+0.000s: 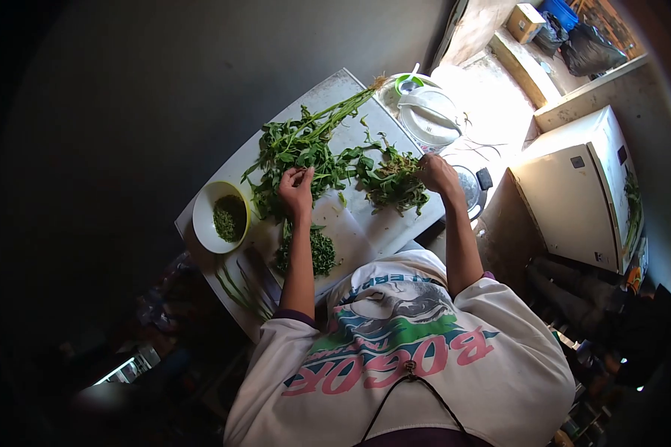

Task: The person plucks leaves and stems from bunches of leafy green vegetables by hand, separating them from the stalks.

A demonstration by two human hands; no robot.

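A bunch of leafy greens (297, 146) with long stems and pale roots lies across the white table. My left hand (297, 195) is at its near edge, thumb and fingers pinched together against the leaves; what exactly is between them is too small to tell. My right hand (440, 176) is at the right edge of a looser pile of leaves and stems (395, 182), fingers curled and closed, their tips partly hidden. Chopped greens (317, 252) lie on a pale cutting board (349, 232), below and partly behind my left forearm.
A white bowl (203, 221) with finely cut greens stands at the table's left edge. Long green pods or stalks (247, 289) lie below it. A white rice cooker (430, 118), a green cup (408, 83) and a pot (468, 186) stand to the right, near a white fridge (566, 194).
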